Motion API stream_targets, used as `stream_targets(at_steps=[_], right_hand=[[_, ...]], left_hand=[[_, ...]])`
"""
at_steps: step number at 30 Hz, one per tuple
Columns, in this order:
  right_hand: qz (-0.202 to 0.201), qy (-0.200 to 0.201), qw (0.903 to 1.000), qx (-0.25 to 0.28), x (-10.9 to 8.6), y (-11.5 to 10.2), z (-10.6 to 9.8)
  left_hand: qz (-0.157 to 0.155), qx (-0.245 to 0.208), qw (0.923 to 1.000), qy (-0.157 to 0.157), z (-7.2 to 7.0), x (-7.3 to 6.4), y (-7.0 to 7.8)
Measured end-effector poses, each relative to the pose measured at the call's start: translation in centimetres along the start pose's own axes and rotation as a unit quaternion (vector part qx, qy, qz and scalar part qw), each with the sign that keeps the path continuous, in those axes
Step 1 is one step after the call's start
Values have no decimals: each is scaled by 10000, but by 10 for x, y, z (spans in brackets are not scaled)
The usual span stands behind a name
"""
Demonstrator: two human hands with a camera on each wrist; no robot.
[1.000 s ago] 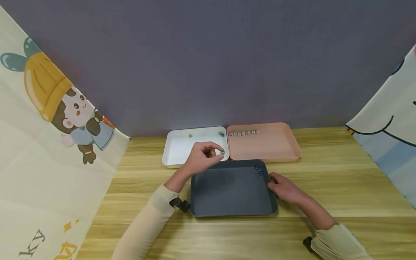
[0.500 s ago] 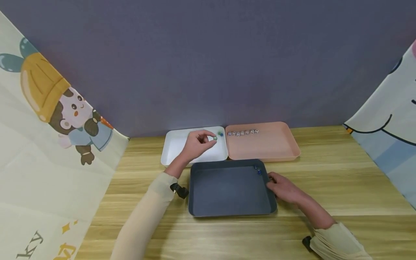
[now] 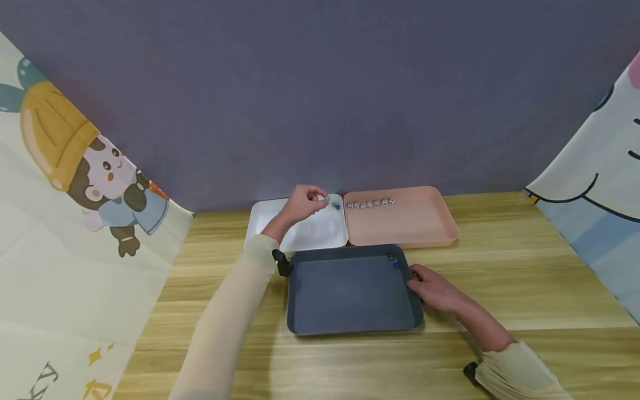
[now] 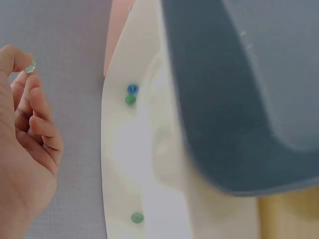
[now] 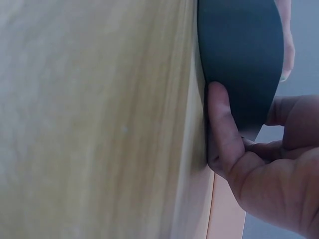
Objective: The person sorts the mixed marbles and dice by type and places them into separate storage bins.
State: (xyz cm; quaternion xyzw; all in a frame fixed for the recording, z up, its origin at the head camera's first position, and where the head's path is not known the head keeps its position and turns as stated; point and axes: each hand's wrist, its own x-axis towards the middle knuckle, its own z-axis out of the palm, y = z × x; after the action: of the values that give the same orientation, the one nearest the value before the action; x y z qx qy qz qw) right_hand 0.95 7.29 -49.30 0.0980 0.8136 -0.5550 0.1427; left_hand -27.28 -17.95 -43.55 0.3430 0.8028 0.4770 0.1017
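Observation:
My left hand (image 3: 300, 204) pinches a green glass marble (image 4: 30, 66) between thumb and fingertips, above the back right part of the white tray (image 3: 312, 239). In the left wrist view a blue marble (image 4: 132, 89) and a green marble (image 4: 130, 100) lie side by side in that tray, with another green marble (image 4: 137, 217) farther along. With my right hand (image 3: 435, 290) I grip the right side of the dark grey tray (image 3: 350, 300); the right wrist view shows fingers about its wall (image 5: 241, 55). A few marbles (image 3: 397, 264), at least one blue, lie in its back right corner.
The pink tray (image 3: 405, 228) stands against the white one's right side. Along its back left runs a row of several small, patterned pale pieces (image 3: 370, 204), too small to identify. All trays stand on a wooden table (image 3: 500, 266), with a grey partition (image 3: 350, 100) behind.
My left hand has moved from the white tray's front right corner towards its back, carrying the green marble. The right hand stays on the dark tray. The view has shifted slightly.

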Motion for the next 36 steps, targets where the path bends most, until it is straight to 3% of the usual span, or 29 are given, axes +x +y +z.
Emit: stream_targets(at_steps=[7,11,16,24,30,36], right_hand=[[52,7,9999,87,-1,-3,2],[-71,-20,9999,95,-1,-5,-1],[-107,40,9999,2,-3,-2,-2],[-69,32,9997,237,-2,0,2],[11,62,9996,293,-1,1,3],[24,69,9995,292,0,2,1]], left_hand=[[-668,263,9974,-119,-8,27,0],[-895,437,9949,-178,-5,37,1],[-978,963,9895,-449,9,46,-8],[-999,2101,9691,-816,15,57,-22],[-948,2484,9566,-1192,20,62,-33],[-948,2638,9526,-1181,28,63,-38]])
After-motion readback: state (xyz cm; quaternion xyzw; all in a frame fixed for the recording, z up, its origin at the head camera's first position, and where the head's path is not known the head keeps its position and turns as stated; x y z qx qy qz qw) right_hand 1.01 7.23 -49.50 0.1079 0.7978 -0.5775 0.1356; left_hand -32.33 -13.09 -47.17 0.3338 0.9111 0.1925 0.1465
